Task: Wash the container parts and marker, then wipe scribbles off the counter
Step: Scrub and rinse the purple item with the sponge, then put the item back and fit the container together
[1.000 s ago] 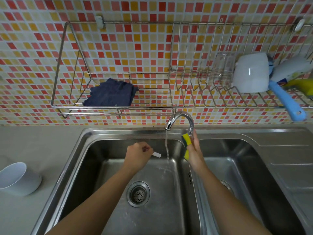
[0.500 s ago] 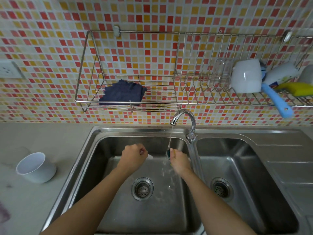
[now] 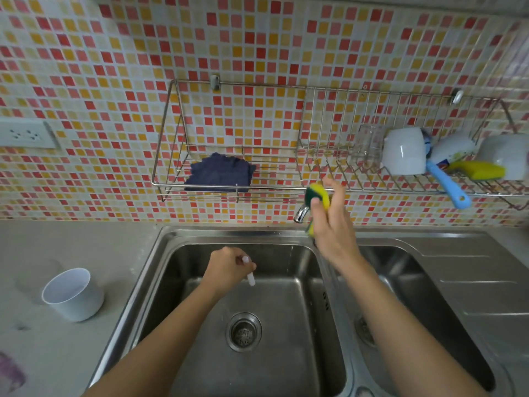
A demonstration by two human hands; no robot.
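Left hand (image 3: 229, 267): low over the left sink basin (image 3: 177, 270), forearm reaching in from the near edge. Fingers curled into a fist around a white marker (image 3: 251, 277); a short end sticks out on the thumb side, tilted down toward the right.

Right hand (image 3: 333, 224): raised higher, above the divider between the two basins. Thumb and fingers pinch a yellow-and-green sponge (image 3: 316, 196) at the far end of the hand, fingertips pointing up toward the wall. The hand covers most of the faucet (image 3: 300, 214); only the spout tip shows, just left of the hand.

Surroundings:
- Drain (image 3: 244, 332) in the left basin floor, nearer than the marker.
- White container (image 3: 73, 293) lying tilted on the counter (image 3: 71, 247), left of the sink, mouth facing up and left.
- Purple smear (image 3: 10, 373) on the counter at the near left edge; fainter dark marks near the container.
- Wire rack (image 3: 286, 190) on the tiled wall above the faucet. Dark blue cloth (image 3: 220, 173) in its left section. At the right: a clear glass (image 3: 367, 144), a white cup (image 3: 403, 151), a blue-handled brush (image 3: 446, 181) and a second yellow sponge (image 3: 478, 170).
- Wall outlet (image 3: 25, 134) at far left.
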